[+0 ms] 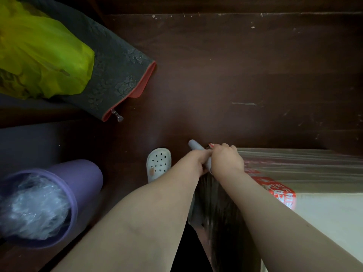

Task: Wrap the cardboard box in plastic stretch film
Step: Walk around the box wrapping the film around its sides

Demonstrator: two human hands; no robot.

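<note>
I see both hands curled tightly round the grey film roll point(193, 144), the left hand point(198, 162) just beside the right hand point(225, 161). The roll's long axis slants, its free end pointing up-left. The cardboard box point(324, 213) sits lower right on the floor point(216, 75), with streaked stretch film point(294, 163) over its sides. A white slipper point(159, 163) lies near the left hand.

I read this as a home: dark wooden floor point(216, 75), white clog slipper point(158, 163) near seven o'clock, purple bin point(82, 173) at eight, zipped fabric bag point(117, 75) at ten.
</note>
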